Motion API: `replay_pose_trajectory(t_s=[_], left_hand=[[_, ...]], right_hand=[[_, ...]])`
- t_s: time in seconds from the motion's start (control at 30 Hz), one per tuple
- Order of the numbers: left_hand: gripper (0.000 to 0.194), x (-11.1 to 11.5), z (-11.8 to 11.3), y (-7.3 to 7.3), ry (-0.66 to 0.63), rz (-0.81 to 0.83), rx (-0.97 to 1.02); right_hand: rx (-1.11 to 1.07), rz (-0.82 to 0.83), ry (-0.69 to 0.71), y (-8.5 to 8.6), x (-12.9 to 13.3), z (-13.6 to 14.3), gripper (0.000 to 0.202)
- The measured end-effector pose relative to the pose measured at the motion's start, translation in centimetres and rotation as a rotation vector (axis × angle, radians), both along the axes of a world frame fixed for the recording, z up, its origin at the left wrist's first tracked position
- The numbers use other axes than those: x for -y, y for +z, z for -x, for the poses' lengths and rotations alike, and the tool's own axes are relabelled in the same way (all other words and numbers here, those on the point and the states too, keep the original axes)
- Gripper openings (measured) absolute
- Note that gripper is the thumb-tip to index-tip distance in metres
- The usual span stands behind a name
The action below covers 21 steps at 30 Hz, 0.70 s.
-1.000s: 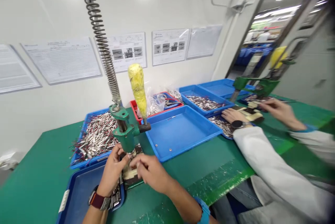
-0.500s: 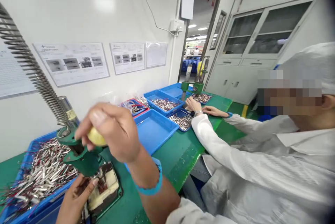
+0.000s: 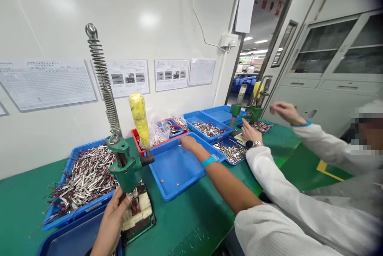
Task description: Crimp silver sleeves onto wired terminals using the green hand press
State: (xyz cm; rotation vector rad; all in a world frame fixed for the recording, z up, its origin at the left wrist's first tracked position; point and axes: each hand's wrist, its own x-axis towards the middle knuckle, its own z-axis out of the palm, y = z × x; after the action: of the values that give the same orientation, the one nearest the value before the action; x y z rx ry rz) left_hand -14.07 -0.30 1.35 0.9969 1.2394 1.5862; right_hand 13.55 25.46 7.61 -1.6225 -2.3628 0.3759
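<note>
My left hand point(image 3: 112, 216) is at the base of a green hand press point(image 3: 125, 172), thumb and fingers closed together just under its ram. Whatever they pinch is hidden by the fingers. The press's yellow-wrapped handle point(image 3: 139, 118) stands upright with no hand on it. My right hand point(image 3: 190, 143), with a blue band on its wrist, reaches into the far side of a blue tray point(image 3: 176, 168). Its fingers point down and look pressed together; a small thin piece by the fingertips is too small to name. Two tiny ring-like bits lie near the tray's front.
A blue bin point(image 3: 68, 172) of metal parts with red and black wires stands left of the press. Behind the tray is a red tray point(image 3: 135, 138) with bagged items. A co-worker's hand point(image 3: 251, 132) is at a second press point(image 3: 251, 112), beside a tray of metal parts point(image 3: 231, 152).
My right hand has let go of the yellow handle and moved right into the blue tray. The handle now stands upright. My left hand stays at the press base. The view has shifted left.
</note>
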Motion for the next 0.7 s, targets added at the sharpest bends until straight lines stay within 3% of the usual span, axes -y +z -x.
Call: replay_pose_trajectory(t_s=[0.1, 0.17, 0.23, 0.3, 0.37, 0.4, 0.53, 0.7], left_hand=[[0.042, -0.9, 0.3, 0.8, -0.108, 0.079, 0.176], [0.043, -1.7, 1.3, 1.8, -0.049, 0.06, 0.188], [0.046, -2.2, 3.2, 2.9, 0.2, -0.073, 0.04], [0.055, -1.7, 5.6, 3.9, 0.506, -0.241, -0.261], [0.05, -0.2, 7.8, 4.1, 0.598, -0.233, -0.509], [0.044, 0.9, 8.7, 3.9, 0.538, -0.16, -0.585], [0.034, 4.8, 10.1, 1.7, 0.065, 0.2, -0.717], [0.021, 5.6, 9.5, 0.1, -0.067, 0.237, -0.988]], right_hand=[[0.043, -0.011, -0.032, -2.6, -0.8, -0.3, 0.023], [0.039, -0.015, -0.027, -3.7, -1.2, -0.2, 0.022], [0.023, 0.001, -0.003, -4.5, -1.5, -0.1, 0.02], [-0.007, 0.038, 0.039, -4.9, -1.5, -0.2, 0.014], [-0.055, 0.086, 0.095, -5.0, -1.3, -0.5, 0.009], [-0.088, 0.104, 0.126, -5.0, -1.2, -0.8, 0.007], [-0.36, 0.12, 0.206, -4.8, 0.1, -1.9, 0.02], [-0.89, 0.063, 0.084, -4.1, 5.9, -0.6, 0.047]])
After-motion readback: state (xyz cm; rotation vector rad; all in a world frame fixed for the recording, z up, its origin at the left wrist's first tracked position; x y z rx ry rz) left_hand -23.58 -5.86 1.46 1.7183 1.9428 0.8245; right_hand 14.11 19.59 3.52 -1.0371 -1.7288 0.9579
